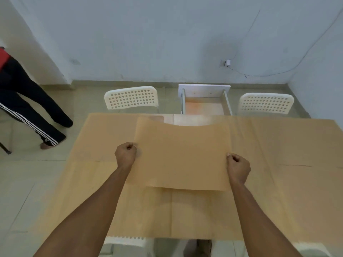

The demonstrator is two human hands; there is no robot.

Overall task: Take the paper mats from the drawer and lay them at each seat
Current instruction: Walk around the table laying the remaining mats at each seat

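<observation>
**Paper mat held over the table, ready to lay**

Pale walls and a tiled floor surround a wooden table that fills the lower view. Beyond its far edge an open drawer juts toward the wall, between two white perforated chairs. It looks empty, though its near part is hidden. Another person's legs stand at far left.

You hold one tan paper mat above the table's middle. Your left hand pinches its left edge, your right hand pinches its right edge, fingers curled tight. The sheet sags a little at its far edge. Other sheets appear to lie on the table already, but their outlines are hard to separate from the wood.

To lay it well, keep it taut, lower the near edge first at the seat, square it to the table edge, then release both hands together.
</observation>
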